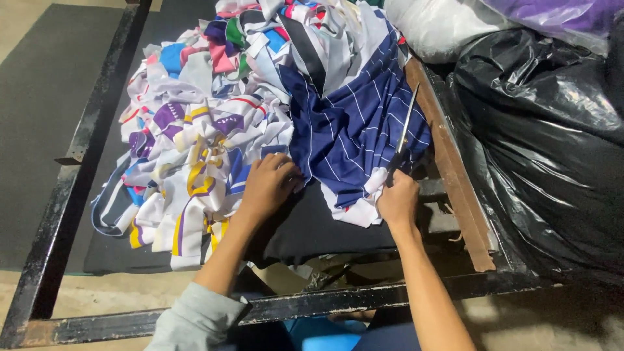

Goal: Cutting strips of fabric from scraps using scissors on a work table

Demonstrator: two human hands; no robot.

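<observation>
A person's left hand (268, 184) lies knuckles up with fingers curled, pressing on the edge of a navy-blue cloth with thin white stripes (354, 127) where it meets a sheet of black fabric (312, 224) spread over the work surface (455, 162). The right hand (398, 200) is closed around the handles of a pair of long steel scissors (404, 127), whose blades point away from the person and lie along the right side of the navy cloth, near the surface's brown wooden edge. The navy cloth sits at the right of the surface, its white hem resting on the black fabric between the two hands. To its left spreads a heap of mixed fabric offcuts in white, purple, yellow, pink and blue (195, 130), reaching nearly to the black metal rail (78, 149) of the frame. A grey sleeve (195, 318) covers the left forearm; the right forearm is bare. Beside the surface on the right stands a bulging black plastic sack (546, 149), with a white sack (435, 26) and a purple one (559, 14) behind it.
</observation>
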